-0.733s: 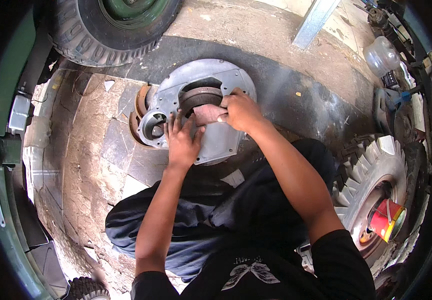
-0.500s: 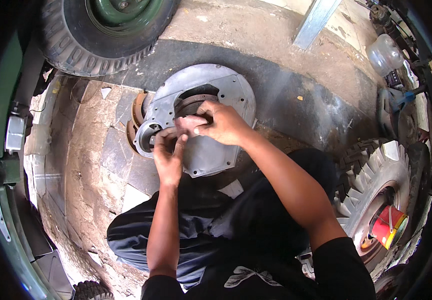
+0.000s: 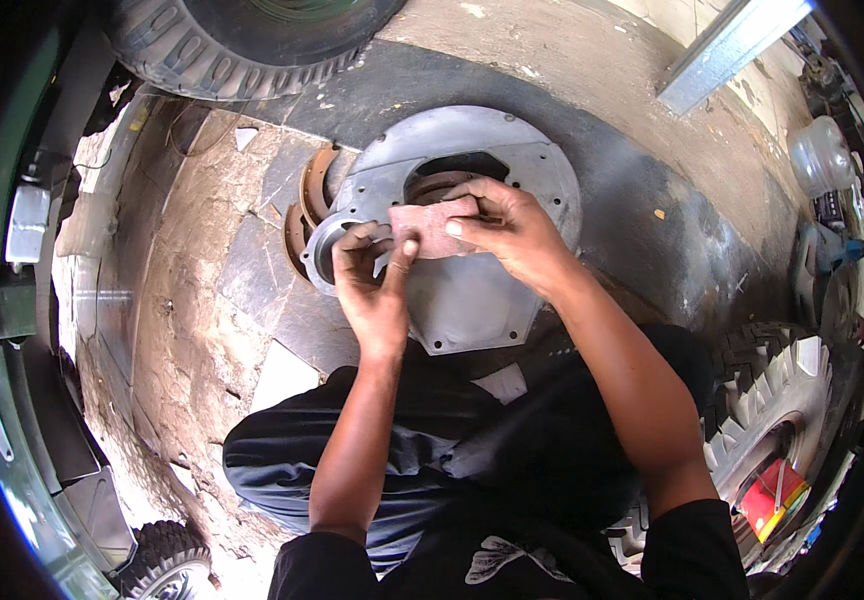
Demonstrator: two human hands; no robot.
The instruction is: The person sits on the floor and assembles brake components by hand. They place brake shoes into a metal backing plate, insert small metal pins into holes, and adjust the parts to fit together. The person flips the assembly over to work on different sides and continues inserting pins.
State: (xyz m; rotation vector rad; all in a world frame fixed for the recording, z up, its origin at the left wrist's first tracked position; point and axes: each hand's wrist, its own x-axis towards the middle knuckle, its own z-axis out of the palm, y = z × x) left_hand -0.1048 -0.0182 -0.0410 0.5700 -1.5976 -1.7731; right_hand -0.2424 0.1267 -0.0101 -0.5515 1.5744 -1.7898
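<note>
A reddish piece of sandpaper [image 3: 427, 228] is stretched between my two hands, above a grey metal housing plate [image 3: 472, 305]. My left hand [image 3: 372, 290] pinches its left edge with the thumb in front. The other end is gripped by my right hand [image 3: 517, 232], thumb on the near face and fingers behind. The plate has a large opening in its upper middle, small bolt holes round the edge and a round collar [image 3: 324, 250] at its left, partly hidden by my left hand. Curved brown brake shoes [image 3: 314, 188] lie just beyond the collar.
A large tyre [image 3: 242, 60] is at the far left. To the right stand a metal post [image 3: 722, 60], a clear plastic jug [image 3: 820, 158] and a blue-grey tool [image 3: 824, 250]. A chunky tyre [image 3: 767, 395] with a red and yellow can [image 3: 770, 500] is near my right side.
The sandpaper, bent and folded before, is now opened flatter between my hands. The whole view has shifted, so the plate appears farther right.
</note>
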